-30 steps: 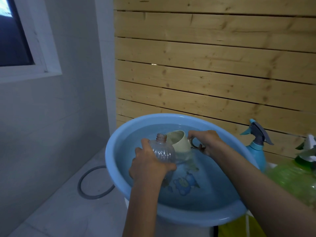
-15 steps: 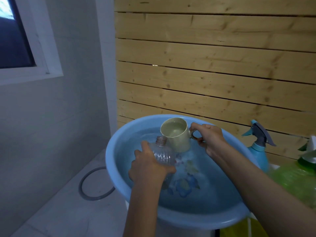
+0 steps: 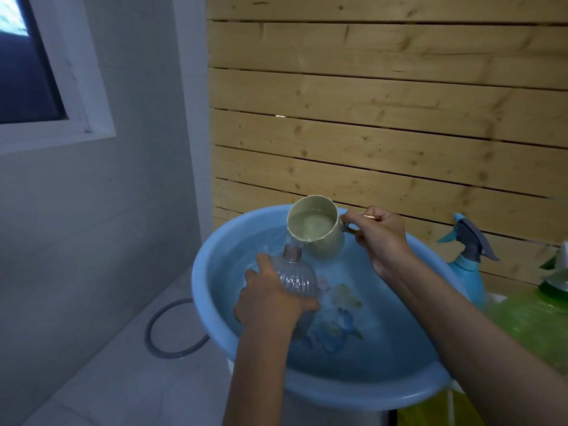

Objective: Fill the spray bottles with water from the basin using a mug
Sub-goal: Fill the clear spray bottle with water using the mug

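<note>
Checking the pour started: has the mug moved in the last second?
Yes. The mug rose out of the basin, up to its far rim, above the bottle.

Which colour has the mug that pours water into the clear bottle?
The mug is a pale cream, slightly yellowish; the head view shows it best.

My feed is dim and bluish, slightly soft, the plank wall (image 3: 384, 133) bowed and the green spray bottle (image 3: 528, 321) smeared at the right edge.
</note>
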